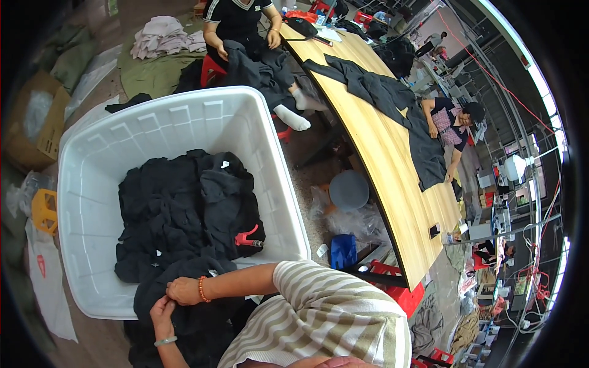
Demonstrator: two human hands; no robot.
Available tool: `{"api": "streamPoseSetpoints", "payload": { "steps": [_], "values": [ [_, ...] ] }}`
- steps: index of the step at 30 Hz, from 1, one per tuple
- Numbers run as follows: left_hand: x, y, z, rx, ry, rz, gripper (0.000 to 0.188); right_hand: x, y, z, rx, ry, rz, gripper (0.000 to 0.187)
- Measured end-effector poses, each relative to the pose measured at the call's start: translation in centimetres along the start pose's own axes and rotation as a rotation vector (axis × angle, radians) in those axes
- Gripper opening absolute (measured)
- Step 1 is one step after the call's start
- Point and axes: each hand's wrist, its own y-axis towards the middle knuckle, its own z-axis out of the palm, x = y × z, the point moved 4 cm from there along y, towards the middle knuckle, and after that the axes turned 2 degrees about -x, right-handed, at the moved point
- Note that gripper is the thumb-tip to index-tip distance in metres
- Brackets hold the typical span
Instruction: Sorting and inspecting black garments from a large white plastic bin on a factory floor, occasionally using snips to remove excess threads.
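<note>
Dark garment [146,299] lies across the near side of the white bin [86,202], draped over the rim; black cloth also hangs outside, toward the wearer, though whether it is all one piece cannot be told. Both hands are at it: left hand [162,314], pale bangle [165,341] at the wrist, and right hand [185,291], beaded bracelet [204,289], come together with fingertips pinching a bit of the cloth; exactly what sits between them is hidden. Inside the bin, a heap of black garments [169,211], rumpled, small white tags showing; a red-handled tool [248,237] lies on its right side. Handling, by judgement: soft, limp, light to moderate in weight, not fragile, little slip against bare skin; bunches readily and likely drags on neighbouring folds. Best hold seems a doubled edge or seam, pinched thumb to finger, second hand close by to keep the cloth taut; a single-layer grab would probably sag. Dark folds hide edges, so feel likely helps.
</note>
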Motion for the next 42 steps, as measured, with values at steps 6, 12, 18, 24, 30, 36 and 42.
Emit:
{"api": "streamPoseSetpoints", "payload": {
  "steps": [6, 12, 18, 24, 30, 36, 42],
  "values": [
    [-1.9, -3.6, 2.0, -0.140, 0.786, 0.487, 0.021, 1.2, 0.0, -1.0, 0.155, 0.021, -0.007, 0.020],
    [-2.7, -5.1, 2.6, -0.099, 0.846, 0.557, 0.013, 1.2, -0.7, 0.0, 0.317, 0.055, -0.003, 0.019],
    [-3.0, -5.0, 2.0, -0.064, 0.815, 0.548, 0.012, 1.3, -0.7, -0.9, 0.290, 0.133, -0.037, 0.016],
    [-2.3, -4.8, 1.6, -0.011, 0.824, 0.510, 0.009, 1.7, -1.4, -0.6, 0.276, 0.171, -0.115, 0.017],
    [-1.9, -6.4, -0.1, -0.109, 0.807, 0.430, 0.010, 2.2, -1.5, -0.3, 0.275, 0.268, -0.087, 0.020],
    [-1.7, -5.9, -0.6, -0.415, 1.075, 0.387, 0.028, -0.5, -1.8, -2.1, 0.275, 0.049, 0.011, 0.024],
    [-3.0, -5.2, 1.4, -0.376, 1.296, 0.441, 0.017, 0.4, -2.6, -3.0, 0.206, -0.220, 0.090, 0.018]
  ]
}}
